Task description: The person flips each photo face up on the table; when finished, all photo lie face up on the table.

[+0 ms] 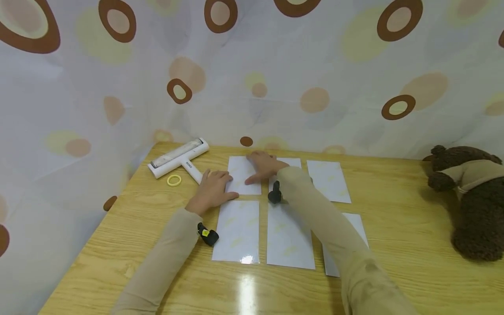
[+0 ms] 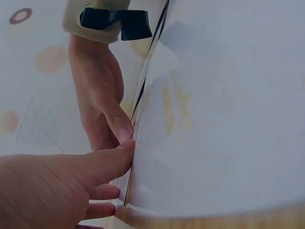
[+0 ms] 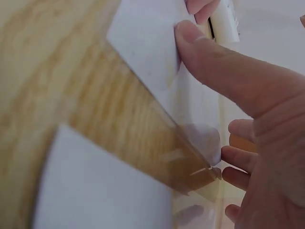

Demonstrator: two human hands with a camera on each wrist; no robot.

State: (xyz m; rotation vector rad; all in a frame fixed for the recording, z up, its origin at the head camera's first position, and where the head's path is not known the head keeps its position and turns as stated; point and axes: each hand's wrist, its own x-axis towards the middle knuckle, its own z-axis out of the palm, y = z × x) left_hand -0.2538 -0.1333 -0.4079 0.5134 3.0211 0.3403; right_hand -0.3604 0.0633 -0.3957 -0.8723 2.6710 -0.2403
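Note:
A white rectangular sheet (image 1: 238,168) lies flat on the table at the back left of two rows of similar sheets. My left hand (image 1: 212,190) rests at its left edge, fingers extended and thumb near the front left corner. Over the sheet's right side spreads my right hand (image 1: 263,166), its fingertips toward the far edge and its thumb on the surface. In the left wrist view faint yellow marks show on a sheet (image 2: 214,105), with the left thumb touching its edge. The right wrist view shows the right thumb (image 3: 209,55) pressing a sheet (image 3: 145,43).
Front sheets (image 1: 238,232) (image 1: 289,240) lie nearer me, and another (image 1: 328,179) at the back right. A white T-shaped tool (image 1: 179,157) and a yellow ring (image 1: 168,180) are left of them. A brown teddy bear (image 1: 478,214) lies at the table's (image 1: 393,245) right.

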